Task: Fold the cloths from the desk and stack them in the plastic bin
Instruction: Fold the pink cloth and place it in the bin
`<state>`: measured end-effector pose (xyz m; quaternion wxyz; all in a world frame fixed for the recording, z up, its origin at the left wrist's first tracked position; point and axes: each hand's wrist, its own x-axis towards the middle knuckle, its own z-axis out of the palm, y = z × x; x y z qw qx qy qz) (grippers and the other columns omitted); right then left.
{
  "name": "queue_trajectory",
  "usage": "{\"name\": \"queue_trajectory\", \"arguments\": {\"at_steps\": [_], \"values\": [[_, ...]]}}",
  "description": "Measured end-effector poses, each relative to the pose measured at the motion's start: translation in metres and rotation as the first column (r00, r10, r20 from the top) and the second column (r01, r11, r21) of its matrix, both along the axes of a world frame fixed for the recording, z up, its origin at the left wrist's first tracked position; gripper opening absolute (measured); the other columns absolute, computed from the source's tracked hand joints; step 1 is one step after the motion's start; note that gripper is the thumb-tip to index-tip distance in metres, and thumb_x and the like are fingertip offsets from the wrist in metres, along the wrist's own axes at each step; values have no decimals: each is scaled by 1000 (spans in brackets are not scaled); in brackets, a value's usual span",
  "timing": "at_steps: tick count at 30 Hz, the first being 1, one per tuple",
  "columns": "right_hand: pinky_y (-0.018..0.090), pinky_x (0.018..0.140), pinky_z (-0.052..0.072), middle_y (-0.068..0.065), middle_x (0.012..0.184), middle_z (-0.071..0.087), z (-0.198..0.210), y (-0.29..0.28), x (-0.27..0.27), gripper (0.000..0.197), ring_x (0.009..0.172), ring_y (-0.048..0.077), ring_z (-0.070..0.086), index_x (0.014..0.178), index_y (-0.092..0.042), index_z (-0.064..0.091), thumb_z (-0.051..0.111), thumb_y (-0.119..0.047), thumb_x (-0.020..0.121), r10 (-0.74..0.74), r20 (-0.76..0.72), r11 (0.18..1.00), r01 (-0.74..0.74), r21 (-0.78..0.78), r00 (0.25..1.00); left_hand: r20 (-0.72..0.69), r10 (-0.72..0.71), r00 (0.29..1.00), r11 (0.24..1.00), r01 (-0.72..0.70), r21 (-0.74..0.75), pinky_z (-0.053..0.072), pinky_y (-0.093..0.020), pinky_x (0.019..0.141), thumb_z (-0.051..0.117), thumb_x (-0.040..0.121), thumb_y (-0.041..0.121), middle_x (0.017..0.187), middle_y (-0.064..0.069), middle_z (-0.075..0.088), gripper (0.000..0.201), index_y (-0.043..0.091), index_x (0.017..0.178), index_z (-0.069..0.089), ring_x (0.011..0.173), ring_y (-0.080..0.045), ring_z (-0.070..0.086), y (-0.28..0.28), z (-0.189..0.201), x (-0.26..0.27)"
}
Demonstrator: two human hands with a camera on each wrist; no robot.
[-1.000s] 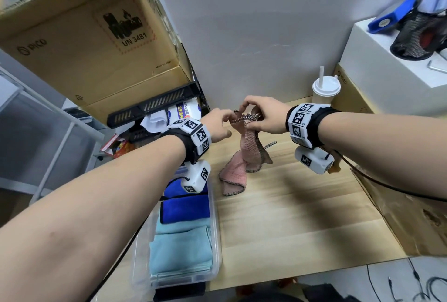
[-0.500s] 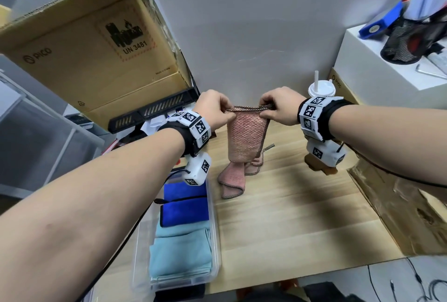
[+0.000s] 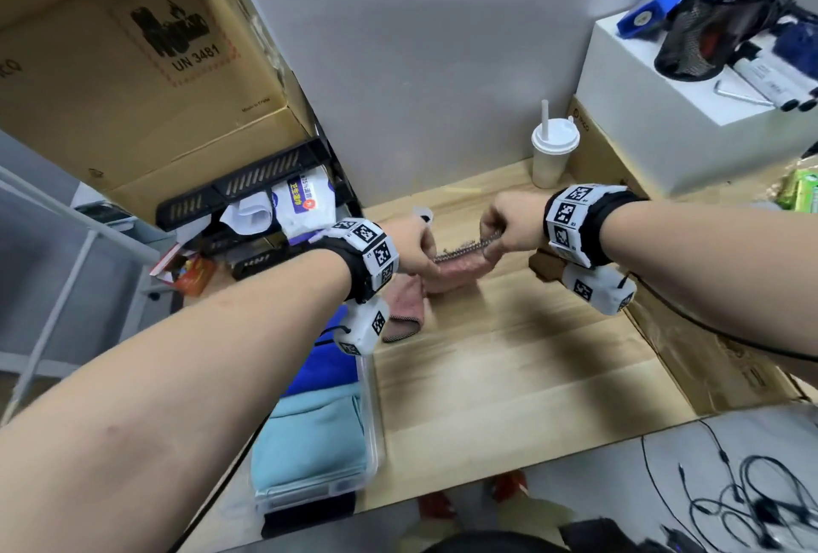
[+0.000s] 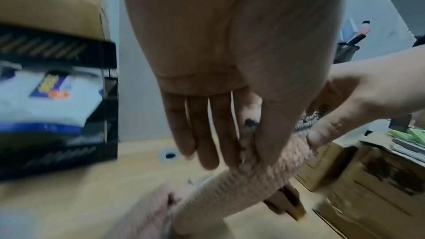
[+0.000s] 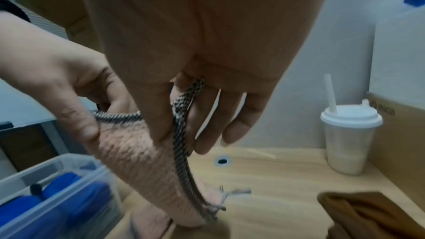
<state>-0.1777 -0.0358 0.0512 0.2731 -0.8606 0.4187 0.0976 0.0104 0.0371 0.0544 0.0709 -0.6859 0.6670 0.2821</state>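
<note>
Both hands, left hand (image 3: 414, 249) and right hand (image 3: 509, 229), pinched the pink cloth (image 3: 460, 271) by its top hem; it probably could have slipped and bunched on the counter (image 3: 509, 366).

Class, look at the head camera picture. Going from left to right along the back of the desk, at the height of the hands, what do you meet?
Black rack → left hand → pink cloth → right hand → lidded cup with a straw → white box.
</note>
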Motion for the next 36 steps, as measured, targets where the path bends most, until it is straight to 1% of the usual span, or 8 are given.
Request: {"name": "queue_trajectory", "arguments": {"at_steps": [3, 8, 11, 15, 22, 25, 30, 36], "values": [[20, 49, 39, -5, 68, 57, -38, 21, -9, 27, 60, 14, 48, 87, -16, 69, 83, -34, 72, 54, -142, 992, -36, 123, 988, -63, -21, 998, 972, 35, 232, 42, -14, 48, 83, 73, 27, 47, 11, 61, 17, 14, 70, 73, 44, 2, 53, 22, -43, -22], [26, 57, 36, -3, 65, 50, -107, 56, -23, 26, 60, 16, 42, 76, -13, 63, 80, -32, 75, 166, -256, 941, -75, 331, 952, -59, -35, 998, 899, 57, 435, 43, -18, 53, 82, 72, 33, 48, 8, 62, 23, 11, 73, 75, 47, -9, 54, 56, -114, -43], [26, 50, 31, -2, 60, 43, -136, 70, -28, 29, 54, 16, 36, 67, -18, 49, 74, -22, 80, 137, -237, 940, -50, 339, 962, 0, 15, 1000, 921, -14, 390, 44, -23, 55, 76, 79, 28, 65, -1, 64, 21, 7, 82, 74, 55, -16, 55, 69, -140, -50], [27, 63, 41, 3, 74, 57, -162, 63, -20, 13, 73, 24, 54, 80, -15, 60, 68, -24, 82, 8, -169, 982, 24, 187, 986, 130, 127, 983, 956, -156, 248, 57, -30, 66, 62, 79, 32, 72, -4, 69, 24, 9, 81, 69, 68, -24, 66, 65, -169, -39], [42, 86, 50, 14, 115, 53, -205, 50, 0, 43, 108, 34, 53, 116, -10, 49, 63, -33, 83, -187, -58, 974, 178, -137, 981, 208, 342, 916, 928, -365, 83, 47, -41, 90, 60, 88, 20, 114, -14, 65, 47, 5, 129, 42, 107, -34, 63, 42, -202, -33], [39, 78, 46, 12, 106, 52, -206, 54, 0, 30, 101, 34, 51, 105, -11, 53, 60, -19, 76, -104, 129, 957, 135, -257, 986, 166, 236, 958, 965, -251, 79, 50, -37, 83, 55, 82, 13, 107, -11, 66, 28, 11, 110, 53, 100, -33, 65, 42, -198, -37], [29, 62, 45, -3, 80, 62, -203, 66, -2, 24, 76, 24, 59, 80, -21, 58, 73, -34, 65, 224, -38, 949, -210, 235, 974, -23, -80, 996, 952, 84, 294, 51, -28, 67, 78, 66, 21, 85, -3, 67, 24, 22, 81, 59, 82, -26, 65, 52, -189, -49], [26, 83, 39, -1, 113, 50, -202, 76, -7, 73, 104, 19, 50, 112, -17, 56, 89, -47, 53, 427, -168, 904, -417, 94, 889, -23, -151, 988, 944, 151, 294, 51, -27, 80, 91, 47, 52, 104, -7, 66, 83, 14, 114, 60, 95, -26, 64, 56, -200, -51]]}}
